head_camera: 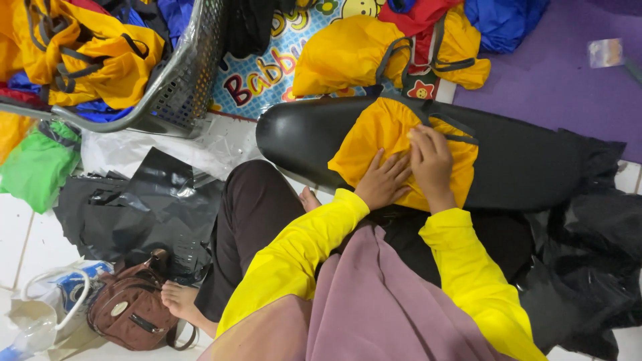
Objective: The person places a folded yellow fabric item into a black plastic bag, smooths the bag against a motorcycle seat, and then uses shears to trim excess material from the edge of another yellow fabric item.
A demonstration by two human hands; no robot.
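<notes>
We see a long black glossy sheet of plastic [528, 167] spread across our lap and the tiled floor; on it lies a yellow cloth bag with grey straps [381, 137], flattened near the sheet's left end. Our left hand [383, 179] rests open, fingers spread, palm pressing the bag's lower edge. Our right hand [431, 162], just beside it, has curled fingers on the cloth; whether it pinches the fabric we cannot tell. A grey mesh basket [187, 73] stands upper left.

Single head view, steeply downward, close over lap; edges perhaps distorted.
</notes>
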